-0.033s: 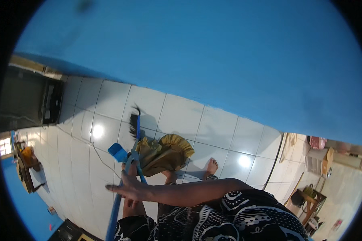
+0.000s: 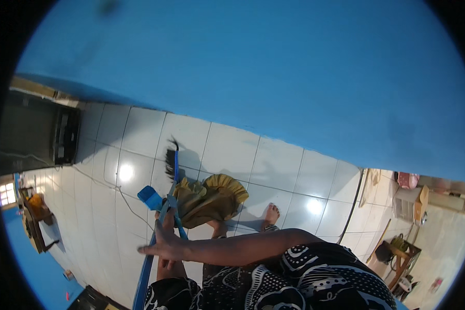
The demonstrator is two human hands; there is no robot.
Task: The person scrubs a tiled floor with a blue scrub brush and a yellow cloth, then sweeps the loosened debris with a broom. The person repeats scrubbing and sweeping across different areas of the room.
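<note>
Over by the floor's left edge there's a dark cabinet, with a thin cable trailing across the white tiles. The left hand looks wrapped around the blue handle, though the right hand, fingers spread flat, crosses over and hides most of it. The black broom and blue dustpan sit mid-floor, just left of a yellow cloth and a bare foot.

Home room: white tiled floor, blue wall, wooden furniture.
</note>
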